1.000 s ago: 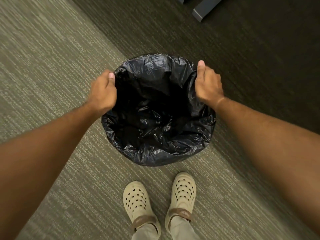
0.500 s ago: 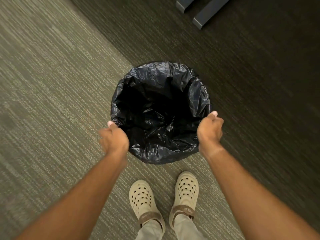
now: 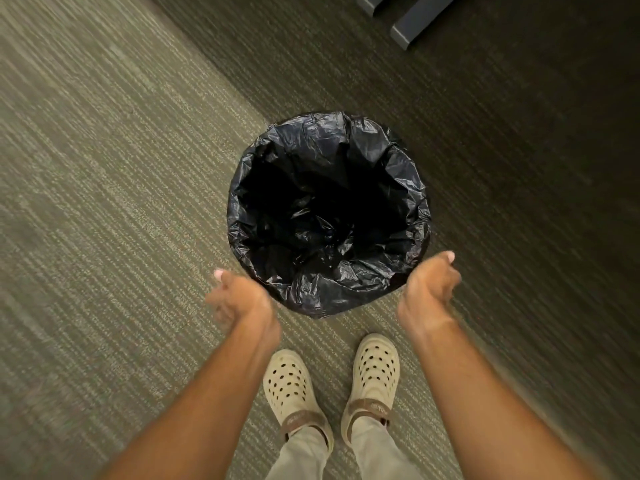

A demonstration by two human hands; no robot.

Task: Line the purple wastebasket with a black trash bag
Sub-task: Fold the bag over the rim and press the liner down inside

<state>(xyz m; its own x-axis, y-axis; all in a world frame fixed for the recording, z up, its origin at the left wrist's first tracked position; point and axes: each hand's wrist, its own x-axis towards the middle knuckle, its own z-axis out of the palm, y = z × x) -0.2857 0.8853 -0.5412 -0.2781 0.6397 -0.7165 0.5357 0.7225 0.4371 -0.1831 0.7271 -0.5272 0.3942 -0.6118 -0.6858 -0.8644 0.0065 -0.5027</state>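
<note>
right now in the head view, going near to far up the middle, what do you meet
beige clogs → black trash bag folded over the wastebasket's rim, hiding any purple → dark carpet → grey furniture feet at the top edge. Both hands flank the bag's near edge, so I leave them out.

Bare forearms, khaki trousers (image 3: 367, 452), cream perforated clogs (image 3: 375, 368) with brown straps.

Legible text: none. Faint pale marks on brown heel straps of cream clogs (image 3: 375, 372), too small and blurred to read. No labels, numbers or signs elsewhere.
</note>
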